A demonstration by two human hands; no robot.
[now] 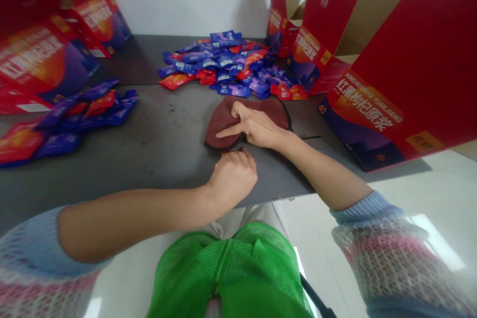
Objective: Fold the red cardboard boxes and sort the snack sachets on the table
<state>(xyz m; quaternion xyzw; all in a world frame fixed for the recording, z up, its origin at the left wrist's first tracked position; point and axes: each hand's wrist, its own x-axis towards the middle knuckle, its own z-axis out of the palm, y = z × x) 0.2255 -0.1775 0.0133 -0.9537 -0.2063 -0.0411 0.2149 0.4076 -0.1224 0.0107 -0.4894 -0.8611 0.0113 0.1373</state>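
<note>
A brown eye mask with black edging lies flat on the grey table, in front of a heap of sachets. My right hand rests on top of it, the thumb and forefinger spread apart on the cloth and the other fingers curled under. Just below the mask's near edge, my left hand is closed, knuckles up. Its fingertips are turned away from view, so whatever they grip is hidden. A thin black cord shows at the mask's right side.
Blue and red sachets are heaped at the back, with another pile at left. Open red cartons stand on the right, and more cartons on the left. The grey table's front edge is close to my body.
</note>
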